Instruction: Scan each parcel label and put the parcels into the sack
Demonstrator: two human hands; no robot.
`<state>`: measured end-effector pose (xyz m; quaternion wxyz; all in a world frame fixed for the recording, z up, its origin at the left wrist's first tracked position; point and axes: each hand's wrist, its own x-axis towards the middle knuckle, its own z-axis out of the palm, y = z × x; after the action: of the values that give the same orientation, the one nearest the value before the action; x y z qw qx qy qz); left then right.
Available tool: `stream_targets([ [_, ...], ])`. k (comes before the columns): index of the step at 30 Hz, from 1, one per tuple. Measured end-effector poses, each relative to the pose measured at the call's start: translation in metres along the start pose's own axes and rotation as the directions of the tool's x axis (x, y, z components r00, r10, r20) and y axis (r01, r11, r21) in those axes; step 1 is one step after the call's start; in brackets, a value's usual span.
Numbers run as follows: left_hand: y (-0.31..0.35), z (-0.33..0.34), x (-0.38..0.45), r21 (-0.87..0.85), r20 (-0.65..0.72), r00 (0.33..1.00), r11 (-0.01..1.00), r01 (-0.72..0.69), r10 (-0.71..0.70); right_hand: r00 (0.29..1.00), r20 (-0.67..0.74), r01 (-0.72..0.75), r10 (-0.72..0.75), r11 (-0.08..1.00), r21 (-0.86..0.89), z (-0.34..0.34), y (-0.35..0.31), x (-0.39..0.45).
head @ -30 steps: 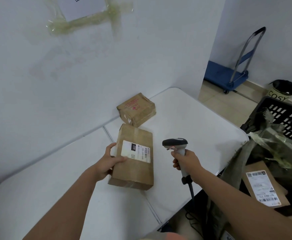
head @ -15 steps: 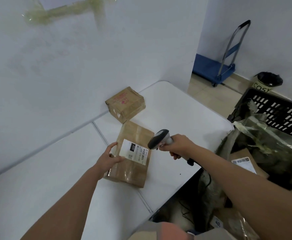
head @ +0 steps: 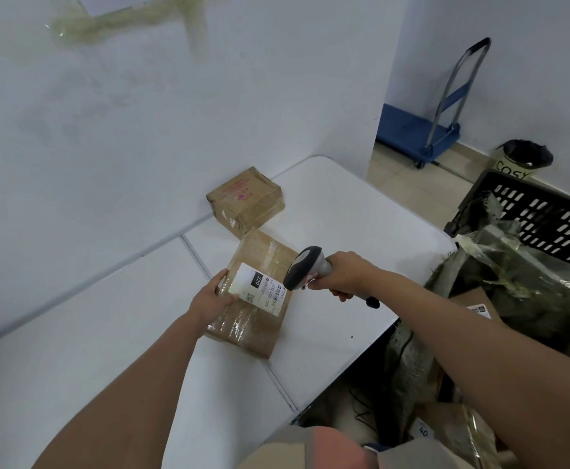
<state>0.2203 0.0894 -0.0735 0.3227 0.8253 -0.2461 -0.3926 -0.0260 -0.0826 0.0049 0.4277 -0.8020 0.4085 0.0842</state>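
Observation:
A flat brown parcel (head: 253, 319) lies on the white table (head: 344, 211), its white label (head: 259, 289) facing up. My left hand (head: 210, 299) holds its left edge, thumb on top near the label. My right hand (head: 341, 274) grips a grey barcode scanner (head: 305, 267), whose head hangs just over the label's right end. A second, smaller brown parcel (head: 246, 199) sits behind it against the wall. The greenish sack (head: 520, 286) stands open at the table's right edge with a labelled parcel (head: 476, 301) inside.
A black plastic crate (head: 547, 218) stands behind the sack. Farther back are a blue platform trolley (head: 422, 130) and a bin with a black liner (head: 523, 159). More sacks and a cable lie on the floor below the table's front edge.
My right hand has swung the scanner from upright beside the parcel down and left over the label. The left hand stays on the parcel's edge. The camera has shifted slightly.

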Motion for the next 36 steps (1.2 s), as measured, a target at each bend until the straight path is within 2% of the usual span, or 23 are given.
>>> stream_targets([
  [22, -0.002, 0.0, 0.008, 0.026, 0.005, 1.0, 1.0, 0.006, -0.006, 1.0, 0.019, -0.006, 0.006, 1.0, 0.0, -0.002, -0.002, 0.0],
  [30, -0.006, 0.011, -0.005, -0.067, 0.007, 0.999, 0.997, 0.033, -0.032, 0.987, -0.046, -0.133, 0.153, 0.945, 0.297, 0.012, 0.032, -0.011],
  [33, 0.001, 0.022, -0.019, -0.171, -0.014, 1.0, 0.985, 0.023, -0.026, 0.953, -0.157, -0.149, 0.257, 0.856, 0.495, 0.016, 0.056, -0.024],
  [36, 0.023, 0.041, -0.037, -0.286, 0.03, 0.999, 0.958, 0.022, -0.014, 0.88, -0.255, -0.11, 0.4, 0.695, 0.711, 0.014, 0.086, -0.042],
])
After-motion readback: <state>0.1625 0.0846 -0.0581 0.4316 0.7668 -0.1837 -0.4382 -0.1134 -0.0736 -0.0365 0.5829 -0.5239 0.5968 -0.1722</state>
